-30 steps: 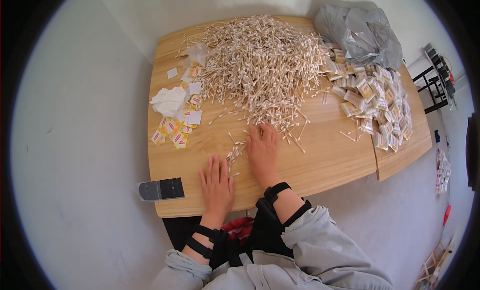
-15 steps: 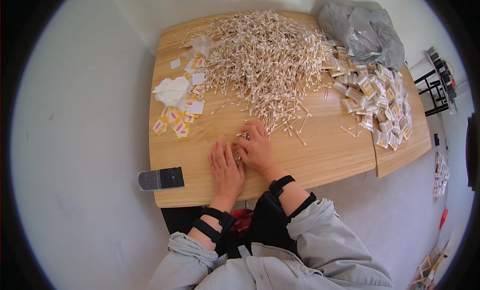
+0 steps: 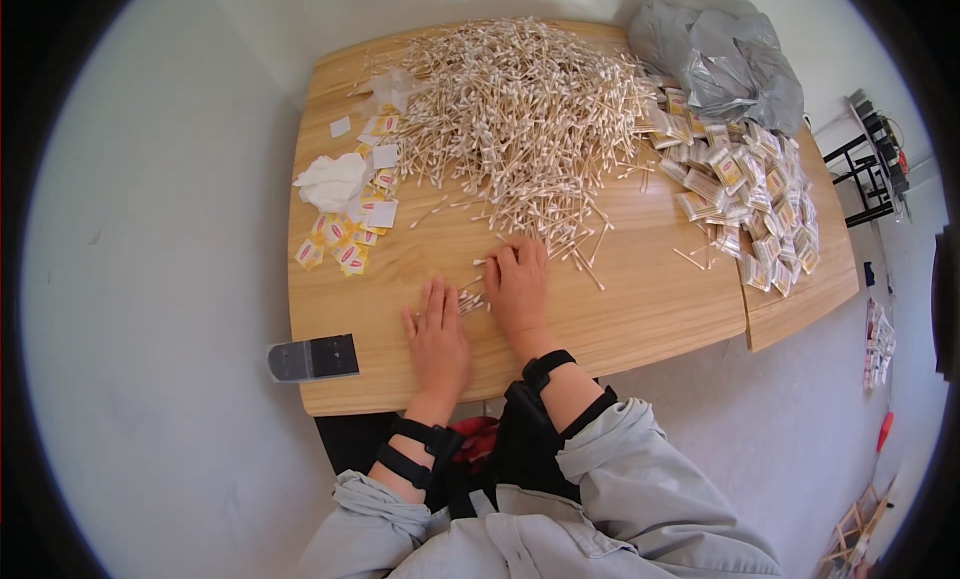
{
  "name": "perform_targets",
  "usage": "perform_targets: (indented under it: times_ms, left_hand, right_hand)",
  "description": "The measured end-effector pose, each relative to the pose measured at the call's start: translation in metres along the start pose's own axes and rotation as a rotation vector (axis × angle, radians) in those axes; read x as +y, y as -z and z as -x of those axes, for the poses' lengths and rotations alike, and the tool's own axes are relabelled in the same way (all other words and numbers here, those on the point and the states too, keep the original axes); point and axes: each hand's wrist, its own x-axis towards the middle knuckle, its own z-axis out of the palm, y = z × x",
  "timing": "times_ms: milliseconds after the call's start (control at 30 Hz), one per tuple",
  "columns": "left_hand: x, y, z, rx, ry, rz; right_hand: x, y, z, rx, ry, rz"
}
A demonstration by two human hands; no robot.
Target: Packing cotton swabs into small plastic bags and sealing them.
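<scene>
A few loose cotton swabs (image 3: 469, 301) lie on the wooden table between my hands, partly covered by my left fingers. My left hand (image 3: 438, 334) rests flat beside them, fingers stretched forward. Just right and farther in, my right hand (image 3: 518, 284) lies palm down at the near tip of the large heap of cotton swabs (image 3: 520, 119). Its fingertips touch the edge of the heap, and what is under the palm is hidden. The heap spreads over the back middle of the table, white tips on light wooden sticks.
Right of the heap lie many clear packets of swabs (image 3: 765, 204), below a grey plastic bag (image 3: 715, 64). At left are yellow-and-white cards (image 3: 335, 241) and a crumpled white tissue (image 3: 333, 183). A black card in a clear sleeve (image 3: 315, 359) overhangs the left table edge (image 3: 296, 309).
My hands have moved apart from around the small bunch of swabs. The left slid slightly left, the right flattened forward, leaving several swabs showing between them.
</scene>
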Motion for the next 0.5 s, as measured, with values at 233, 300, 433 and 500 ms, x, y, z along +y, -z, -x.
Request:
perform_targets:
  times_ms: [233,300,433,500]
  left_hand:
    - [-0.032,0.004,0.001,0.037,-0.032,-0.094]
    - [-0.024,0.007,0.004,0.075,-0.006,-0.036]
    - [0.004,0.006,0.009,-0.035,-0.030,0.017]
    - [0.005,0.005,0.008,-0.024,-0.012,-0.063]
  right_hand:
    - [-0.002,0.000,-0.001,0.014,-0.090,0.113]
    - [-0.003,-0.001,-0.001,-0.004,-0.117,0.096]
    - [-0.007,0.004,0.000,-0.048,0.013,0.094]
    - [-0.010,0.005,-0.001,-0.108,0.088,0.098]
